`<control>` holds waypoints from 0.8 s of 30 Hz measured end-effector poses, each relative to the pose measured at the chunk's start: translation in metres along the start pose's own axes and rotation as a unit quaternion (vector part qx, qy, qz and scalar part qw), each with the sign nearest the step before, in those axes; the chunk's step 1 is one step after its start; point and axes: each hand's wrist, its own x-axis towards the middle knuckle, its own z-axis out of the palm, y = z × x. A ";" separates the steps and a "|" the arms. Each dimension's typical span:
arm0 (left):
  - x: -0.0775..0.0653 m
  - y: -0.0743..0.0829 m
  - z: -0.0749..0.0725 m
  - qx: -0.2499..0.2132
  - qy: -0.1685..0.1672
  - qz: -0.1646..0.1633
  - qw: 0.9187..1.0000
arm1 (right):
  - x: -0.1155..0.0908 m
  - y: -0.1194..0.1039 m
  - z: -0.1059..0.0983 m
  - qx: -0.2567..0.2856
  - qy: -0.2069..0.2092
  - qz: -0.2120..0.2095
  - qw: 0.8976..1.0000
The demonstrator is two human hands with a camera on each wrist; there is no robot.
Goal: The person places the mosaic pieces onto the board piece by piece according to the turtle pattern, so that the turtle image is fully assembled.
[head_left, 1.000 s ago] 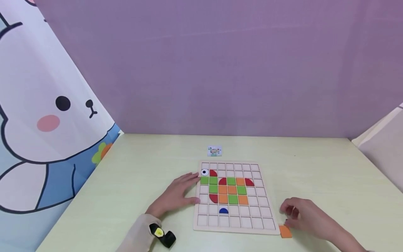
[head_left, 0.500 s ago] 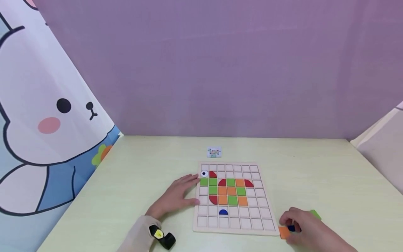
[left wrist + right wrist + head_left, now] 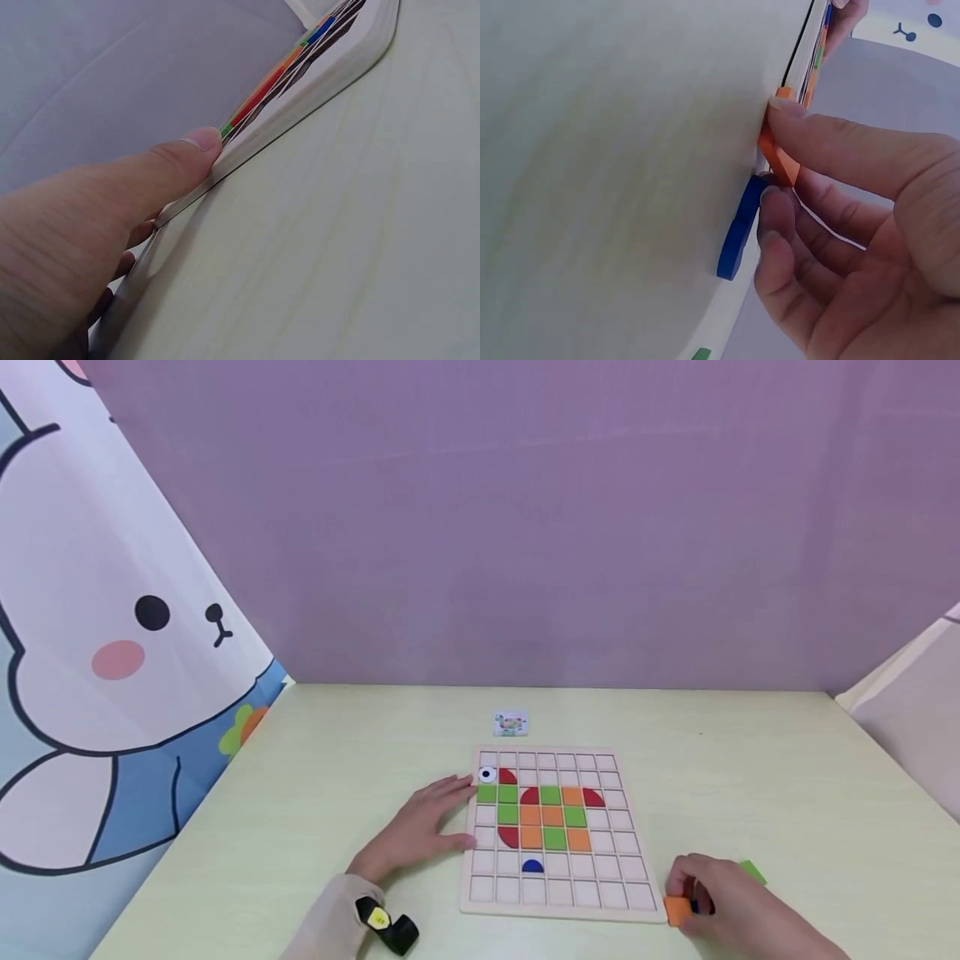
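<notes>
My left hand rests at the left side of a pale wooden grid board, fingers and thumb spread along its edge. The left wrist view shows the thumb on the board's rim. By the board's near right corner, my right hand pinches an orange square tile between thumb and fingers. In the right wrist view the orange tile stands tilted under the thumb. Blue pieces lie right beside the curled fingers. Behind the hand a green tile is partly hidden.
Green, orange and red pieces fill several cells of the board, with a round eye tile at upper left and a blue half-circle lower down. A small picture card lies beyond the board. A purple partition stands behind the table.
My right hand has moved down and closed in on the orange tile, which now tilts in its pinch. The green tile behind has come into view. My left hand stays on the board.
</notes>
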 end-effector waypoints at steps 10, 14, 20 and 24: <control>0.000 0.002 -0.001 -0.002 0.004 0.005 1.000 | 0.009 0.005 -0.008 0.021 0.001 -0.083 0.996; 0.000 0.002 -0.001 0.000 0.003 0.005 1.000 | 0.015 0.006 -0.012 0.016 0.004 -0.092 0.996; 0.000 0.002 -0.001 -0.002 0.002 -0.002 1.000 | 0.022 0.003 -0.018 -0.012 0.040 -0.094 0.995; 0.000 0.002 -0.001 -0.004 0.000 -0.006 1.000 | 0.028 0.001 -0.020 -0.018 0.060 -0.105 0.992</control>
